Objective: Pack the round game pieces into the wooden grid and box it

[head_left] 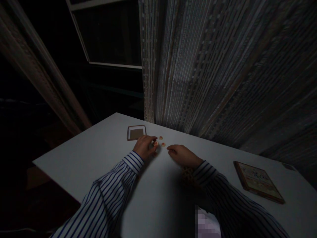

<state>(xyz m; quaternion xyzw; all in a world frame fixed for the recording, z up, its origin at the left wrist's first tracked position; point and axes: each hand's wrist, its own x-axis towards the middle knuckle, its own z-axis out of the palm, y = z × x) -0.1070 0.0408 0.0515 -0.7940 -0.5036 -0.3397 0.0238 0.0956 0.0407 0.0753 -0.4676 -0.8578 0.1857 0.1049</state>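
Head view: left hand [146, 147] pinches a round token [156, 143], right hand [183, 155] rests open on the table [86, 165]

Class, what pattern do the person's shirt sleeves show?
Dark blue stripes on white shirt sleeves, clearest in the head view.

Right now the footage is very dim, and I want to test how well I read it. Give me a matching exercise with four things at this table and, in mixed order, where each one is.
Things:
1. left hand
2. right hand
3. small square tray
4. flat picture board

Places:
A. near the right end of the white table, away from both hands
B. fingertips at a round orange piece
C. just beyond the left hand, towards the table's far edge
D. resting on the table, right of the round orange piece

Pairs: 1-B, 2-D, 3-C, 4-A
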